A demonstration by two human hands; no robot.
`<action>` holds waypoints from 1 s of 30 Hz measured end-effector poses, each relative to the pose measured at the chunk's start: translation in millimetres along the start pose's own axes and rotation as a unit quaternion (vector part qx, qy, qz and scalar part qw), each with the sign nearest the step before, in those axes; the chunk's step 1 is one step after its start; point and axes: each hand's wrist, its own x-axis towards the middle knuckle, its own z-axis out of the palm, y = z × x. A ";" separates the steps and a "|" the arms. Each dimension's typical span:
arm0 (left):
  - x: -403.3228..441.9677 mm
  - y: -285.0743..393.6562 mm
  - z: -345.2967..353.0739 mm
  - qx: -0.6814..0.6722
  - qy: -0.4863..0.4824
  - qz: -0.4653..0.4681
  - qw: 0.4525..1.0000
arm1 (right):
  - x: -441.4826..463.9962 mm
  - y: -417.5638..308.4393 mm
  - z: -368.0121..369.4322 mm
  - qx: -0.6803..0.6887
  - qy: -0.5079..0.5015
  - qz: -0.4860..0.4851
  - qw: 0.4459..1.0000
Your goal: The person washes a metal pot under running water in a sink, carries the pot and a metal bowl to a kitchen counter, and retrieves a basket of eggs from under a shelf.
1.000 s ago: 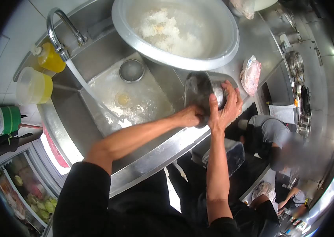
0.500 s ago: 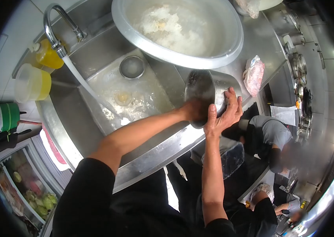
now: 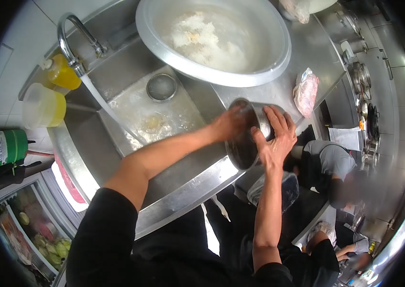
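A metal pot is tipped on its side over the front edge of the sink, its mouth turned towards the left. My right hand grips its outer wall, thumb near the rim and fingers spread over the side. At the pot's mouth is my left hand, its fingers partly inside and smeared by motion. Whether it holds anything there is hidden. Under the forearm lies the steel sink, with water running from a white hose on the tap.
Behind the pot stands a large metal basin holding cloudy water and a white clump. A bagged pinkish package rests on the right counter. A small round metal bowl sits in the sink. Yellow-filled containers stand left; a co-worker is at right.
The pot has shifted slightly down and its mouth is turned more towards me. My left hand has moved up at the mouth, while my right hand has moved slightly down and right with the pot.
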 end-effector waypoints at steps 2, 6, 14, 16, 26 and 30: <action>-0.5 1.0 -3.2 -0.051 0.091 -0.013 0.994 | -3.7 -1.9 4.7 0.030 0.064 -0.037 0.997; -10.2 68.3 -4.9 -0.451 0.058 -0.164 0.875 | 2.4 -3.2 7.8 0.037 0.077 -0.033 0.996; -26.1 19.3 -8.0 -0.185 0.199 -0.067 0.960 | 11.8 -4.0 11.2 0.058 0.078 -0.027 0.995; -20.9 22.5 1.9 -0.103 0.200 -0.063 0.972 | 9.5 -3.1 9.6 0.060 0.067 -0.022 0.996; -31.1 35.3 20.4 -0.285 0.154 -0.070 0.944 | 9.5 -7.7 10.1 0.055 0.084 -0.002 0.995; -36.9 22.9 -19.8 -0.251 0.146 -0.135 0.947 | -0.3 -5.8 11.9 0.047 0.089 -0.016 0.995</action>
